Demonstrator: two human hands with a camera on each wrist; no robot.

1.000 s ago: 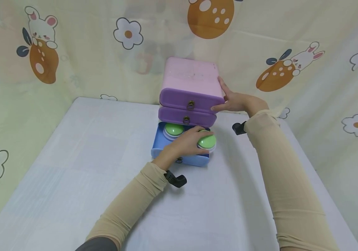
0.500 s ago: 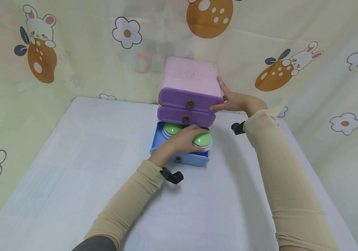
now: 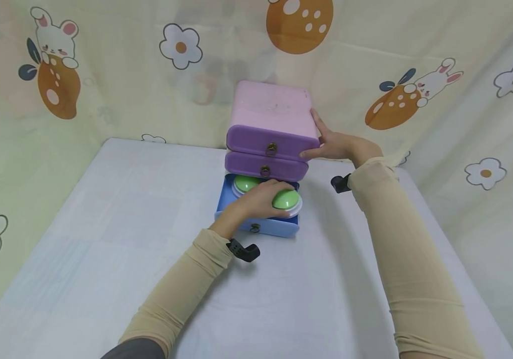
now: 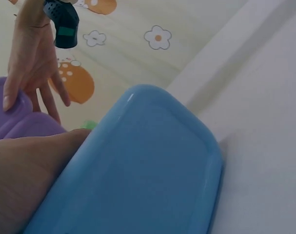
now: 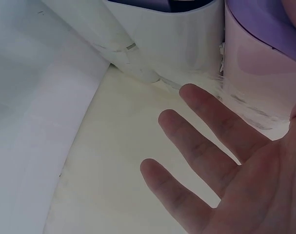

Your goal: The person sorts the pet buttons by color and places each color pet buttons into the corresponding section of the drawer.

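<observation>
My left hand grips a round push button with a green dome and white base, over the right side of the pulled-out blue drawer. A second green push button sits in that drawer at the back left, partly hidden by the hand. Above the drawer stands a pink cabinet with two purple drawer fronts. My right hand rests against its right side, thumb at the front edge and fingers spread straight. In the left wrist view the blue drawer front hides the held button almost wholly.
The cabinet stands at the back of a table with a white cover, close to a patterned curtain. Small ring pulls hang on the drawer fronts. The cabinet's white lower side shows in the right wrist view.
My left hand has moved slightly left with the push button, from the drawer's right edge to over the drawer. The right hand stays at the cabinet's side.
</observation>
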